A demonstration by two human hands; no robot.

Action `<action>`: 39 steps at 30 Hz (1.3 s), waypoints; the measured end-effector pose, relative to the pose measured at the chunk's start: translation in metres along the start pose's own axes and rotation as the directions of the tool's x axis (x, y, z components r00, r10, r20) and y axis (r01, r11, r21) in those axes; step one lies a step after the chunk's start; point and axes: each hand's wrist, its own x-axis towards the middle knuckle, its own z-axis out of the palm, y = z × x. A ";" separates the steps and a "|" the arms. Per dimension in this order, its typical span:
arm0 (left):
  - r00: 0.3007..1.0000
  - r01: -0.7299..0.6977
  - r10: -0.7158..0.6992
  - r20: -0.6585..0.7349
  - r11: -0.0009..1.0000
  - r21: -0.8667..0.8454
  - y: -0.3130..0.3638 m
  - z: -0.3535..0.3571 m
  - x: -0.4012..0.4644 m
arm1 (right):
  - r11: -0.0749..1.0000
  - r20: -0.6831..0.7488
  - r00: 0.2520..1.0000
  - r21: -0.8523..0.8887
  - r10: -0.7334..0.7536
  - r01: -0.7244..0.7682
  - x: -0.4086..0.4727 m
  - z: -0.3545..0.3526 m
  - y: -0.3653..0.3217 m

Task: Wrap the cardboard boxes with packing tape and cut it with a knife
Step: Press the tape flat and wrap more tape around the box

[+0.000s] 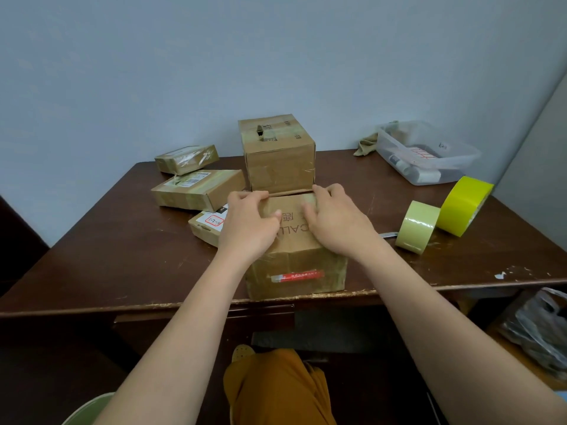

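Observation:
A cardboard box [296, 271] with a red sticker on its front stands at the near edge of the brown table [122, 256]. My left hand [250, 223] and my right hand [334, 220] both lie on its top, fingers curled over the far edge, pressing down. Two tape rolls stand on edge to the right: a pale yellow tape roll [417, 227] and a bright yellow tape roll [464, 205]. The metal tip of a knife [389, 235] shows left of the pale roll; the rest is hidden behind my right arm.
A taller cardboard box [277, 156] stands just behind the near one. Three smaller taped boxes [196, 188] lie at the left. A clear plastic bin [426, 154] with items sits at the back right beside a cloth. A plastic bag [540, 329] lies below the table.

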 end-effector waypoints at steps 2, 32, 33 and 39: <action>0.998 0.055 -0.055 0.006 0.996 -0.072 -0.001 -0.001 -0.001 | 0.999 0.075 0.997 0.030 0.011 -0.013 -0.011 0.004 -0.001; 0.994 0.075 -0.108 0.019 0.543 -0.836 -0.019 -0.032 -0.049 | 0.489 -0.141 0.907 0.869 0.396 -0.078 -0.041 0.008 -0.006; 0.985 0.164 -0.137 0.108 0.511 -0.844 -0.021 -0.030 -0.050 | 0.486 -0.140 0.909 0.871 0.392 -0.075 -0.042 0.011 -0.005; 0.955 0.296 -0.130 0.266 0.479 -0.826 -0.039 -0.020 -0.055 | 0.539 -0.166 0.925 0.841 0.342 -0.048 -0.048 0.023 0.000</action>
